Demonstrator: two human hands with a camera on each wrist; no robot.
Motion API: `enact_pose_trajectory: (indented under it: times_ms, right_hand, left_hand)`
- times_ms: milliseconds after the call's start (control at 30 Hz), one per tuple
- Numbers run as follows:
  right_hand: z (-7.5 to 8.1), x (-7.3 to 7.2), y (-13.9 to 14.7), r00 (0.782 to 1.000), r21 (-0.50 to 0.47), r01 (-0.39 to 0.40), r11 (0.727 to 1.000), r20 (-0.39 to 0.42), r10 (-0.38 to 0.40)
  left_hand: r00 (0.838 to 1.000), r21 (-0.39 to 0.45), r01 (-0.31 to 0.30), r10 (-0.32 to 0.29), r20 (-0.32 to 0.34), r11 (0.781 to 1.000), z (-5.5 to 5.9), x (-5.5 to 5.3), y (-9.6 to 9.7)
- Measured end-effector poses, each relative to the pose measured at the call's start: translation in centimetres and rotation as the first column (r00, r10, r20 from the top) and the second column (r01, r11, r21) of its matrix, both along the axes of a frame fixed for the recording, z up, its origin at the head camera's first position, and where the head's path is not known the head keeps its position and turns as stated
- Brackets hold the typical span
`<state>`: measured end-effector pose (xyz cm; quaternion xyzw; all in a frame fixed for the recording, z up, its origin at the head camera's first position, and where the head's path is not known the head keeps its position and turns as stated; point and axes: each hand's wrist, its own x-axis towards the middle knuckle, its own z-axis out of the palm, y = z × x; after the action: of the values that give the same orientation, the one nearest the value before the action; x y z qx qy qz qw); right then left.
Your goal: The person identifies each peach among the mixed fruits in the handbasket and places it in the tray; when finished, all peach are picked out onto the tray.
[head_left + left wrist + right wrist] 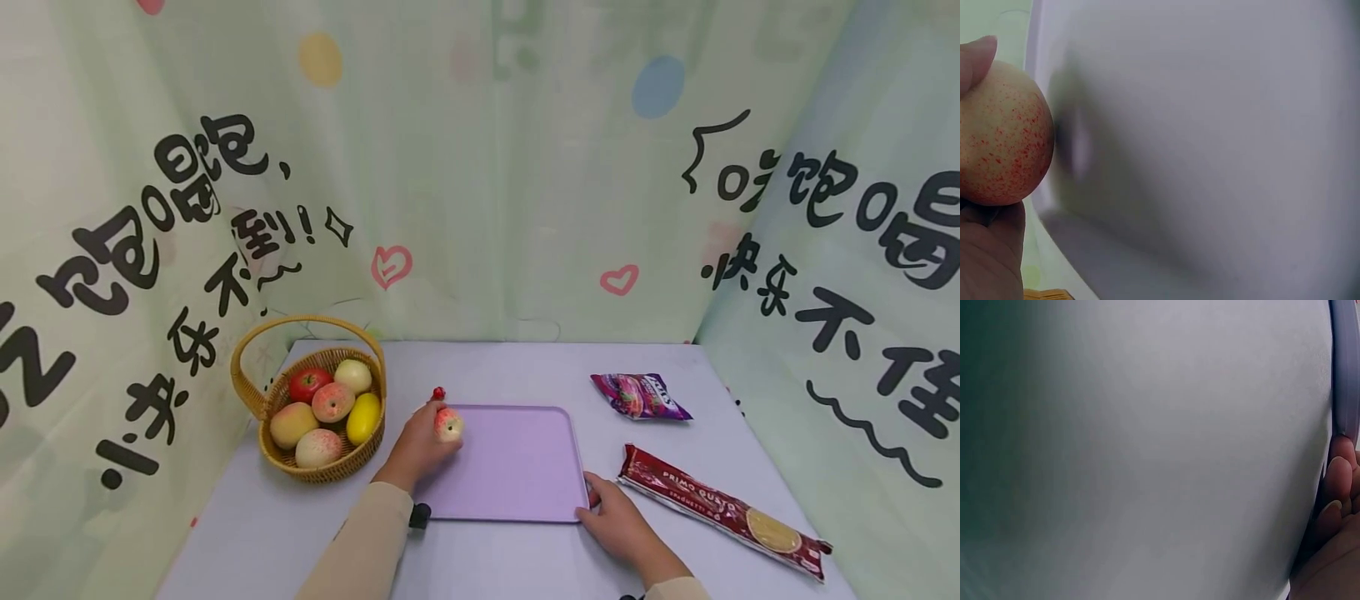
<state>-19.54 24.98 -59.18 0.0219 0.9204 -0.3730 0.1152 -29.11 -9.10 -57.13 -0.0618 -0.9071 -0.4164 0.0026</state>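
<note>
One peach (450,426) near edge of tray (517,467)

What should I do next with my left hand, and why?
I'd probably set the peach down on the tray: your left hand holds it over the tray's left side, and your right hand holds the tray's right edge.

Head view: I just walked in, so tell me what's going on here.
A person's left hand holds a red-speckled, peach-like fruit at the left side of a lavender tray; whether the fruit touches it is unclear. The right hand grips the tray's right edge near the front corner. A wicker basket of other fruit stands to the left. A purple snack bag and a red spaghetti pack lie to the right.
</note>
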Motion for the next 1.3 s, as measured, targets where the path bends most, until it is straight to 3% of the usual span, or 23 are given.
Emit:
enact_pose_trajectory:
  times_ms: [333, 567, 967, 1200, 1300]
  right_hand:
    - [0.4, 0.2, -0.1, 1.000, 0.009, 0.009, 1.000, 0.024, -0.010]
    - [0.3, 0.1, 0.1, 1.000, 0.008, -0.002, 1.000, 0.008, 0.002]
    - [0.0, -0.1, 0.2, 1.000, 0.009, -0.001, 1.000, 0.012, 0.001]
    - [0.2, 0.0, 0.1, 1.000, 0.018, -0.001, 1.000, 0.012, 0.001]
    - [0.2, 0.1, 0.1, 1.000, 0.017, -0.004, 1.000, 0.013, 0.004]
  left_hand:
    - [1.000, -0.021, -0.007, 0.007, 0.014, 1.000, 0.0, 0.0, -0.1]
    - [0.998, -0.034, 0.035, -0.037, -0.046, 0.999, 0.4, 0.4, -0.4]
    - [1.000, -0.049, 0.022, -0.022, -0.002, 0.999, 0.3, 0.6, -0.5]
    - [1.000, -0.066, -0.002, 0.003, 0.027, 0.998, 0.9, 1.0, -0.9]
    - [1.000, -0.078, 0.016, -0.016, 0.003, 0.997, 1.5, 1.2, -1.3]
